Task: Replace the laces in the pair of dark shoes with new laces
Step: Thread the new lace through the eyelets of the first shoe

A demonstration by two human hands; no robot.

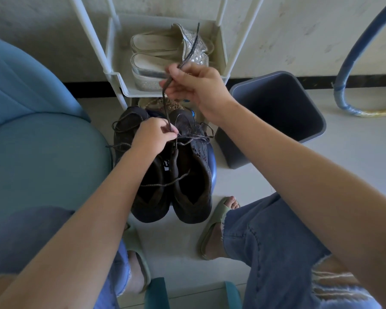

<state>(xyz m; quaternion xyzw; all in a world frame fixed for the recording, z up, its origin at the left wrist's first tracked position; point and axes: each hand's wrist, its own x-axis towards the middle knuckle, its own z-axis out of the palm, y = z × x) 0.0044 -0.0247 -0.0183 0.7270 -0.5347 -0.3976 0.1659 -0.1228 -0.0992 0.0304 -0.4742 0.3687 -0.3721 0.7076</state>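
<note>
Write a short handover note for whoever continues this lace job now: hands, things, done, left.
Right hand: raised, grips the lace and pulls one end up in front of the white rack.
Left hand: pinches the same lace low down, at the eyelets of the right-side shoe.
Things: both dark shoes stand side by side between the feet; the left-side shoe has its lace loose but threaded. A grey bin stands to the right.
Done: laces loosened only, as far as I see.
Left: pull both laces out, thread new ones; no new laces are in view.
</note>
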